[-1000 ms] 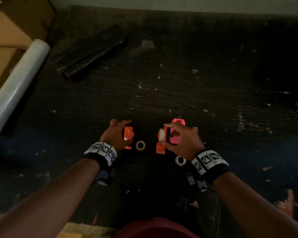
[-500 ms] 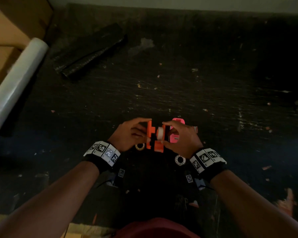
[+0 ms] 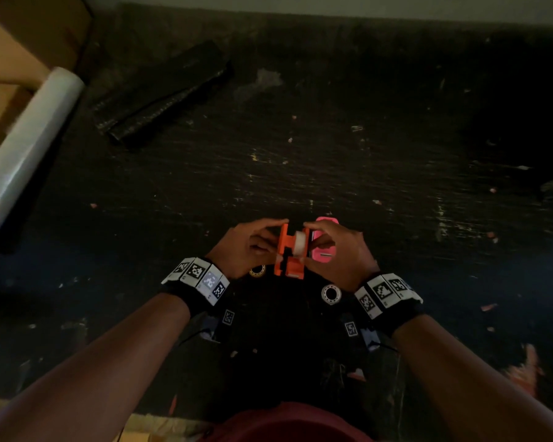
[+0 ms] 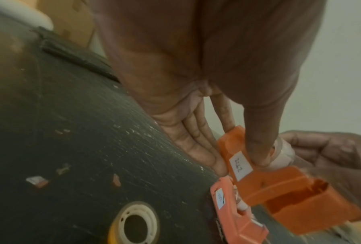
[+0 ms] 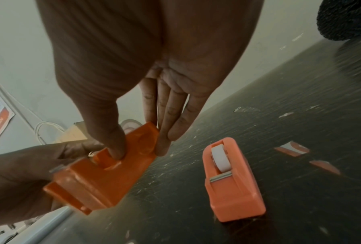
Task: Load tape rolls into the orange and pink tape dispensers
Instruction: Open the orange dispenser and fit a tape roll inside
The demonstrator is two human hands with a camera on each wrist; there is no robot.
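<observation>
Misalignment is looking like the main risk: the two halves of the orange tape dispenser [image 3: 290, 252] are being pressed together around the white tape roll [image 3: 299, 246], and uneven pressure could be popping the roll off its hub or skewing the shells. Left hand [image 3: 248, 247] is pinching the left half, thumb on top, fingers flat along its outer side. Right hand [image 3: 337, 255] is pinching the right half likewise. Pink tape dispenser [image 3: 324, 248] is standing just beyond the right fingers, already carrying a roll.

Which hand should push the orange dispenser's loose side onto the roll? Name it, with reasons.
Left. The left hand pinches the loose side, facing the tape roll; the right hand has its grip on the orange body, steadying it.
</observation>
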